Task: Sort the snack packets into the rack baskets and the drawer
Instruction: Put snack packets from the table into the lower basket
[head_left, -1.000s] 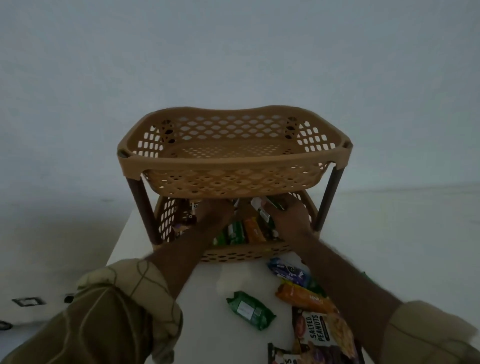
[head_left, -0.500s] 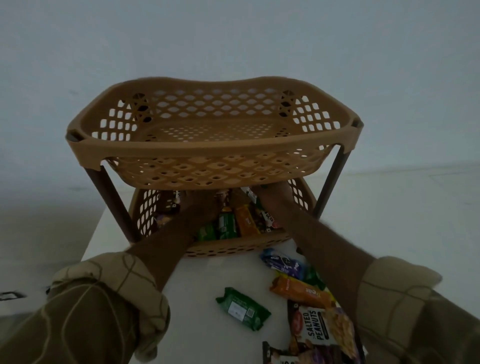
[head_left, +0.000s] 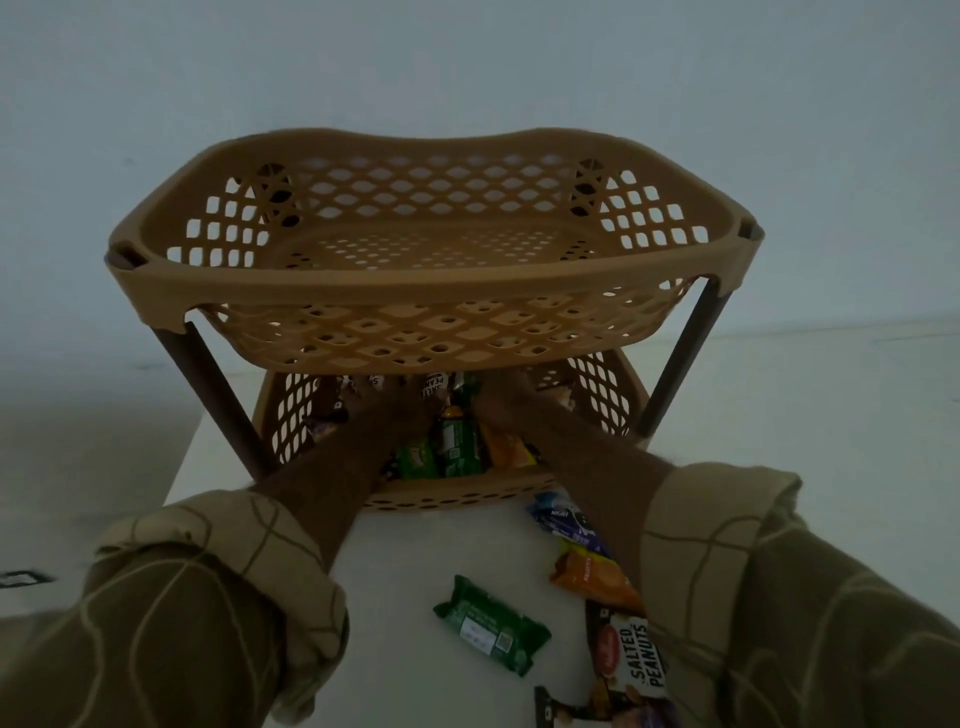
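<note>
Both hands reach deep into the lower basket, and whether either one is closed on a packet cannot be told — the upper basket's floor hides the fingers. Nearest the camera, two olive-patterned sleeves (head_left: 208, 597) fill the bottom corners, pushed up to leave the forearms bare. Between them, on the white table (head_left: 395, 597), loose snack packets lie waiting: a green packet (head_left: 491, 631) alone near the middle, a salted peanuts packet (head_left: 631, 657) at the right beside the right sleeve, an orange packet (head_left: 592, 574) just beyond it, and a blue packet (head_left: 563, 517) close to the rack's front edge. A dark packet (head_left: 566, 714) is cut off by the bottom of the frame.

Further in, the lower basket (head_left: 457, 493) of the tan rack holds a jumble of packets already — green ones at the front middle, an orange one to their right, and another peanuts packet upright at the back. The left hand (head_left: 400, 410) lies over the left-middle of this pile, the right hand (head_left: 501, 402) over the right-middle; both touch or nearly touch the packets, though which is uncertain in the dim light.

Above them the upper basket (head_left: 431, 280) sits on dark brown posts (head_left: 218, 400), its perforated floor bare. Behind the rack stands a plain pale wall (head_left: 467, 67).
</note>
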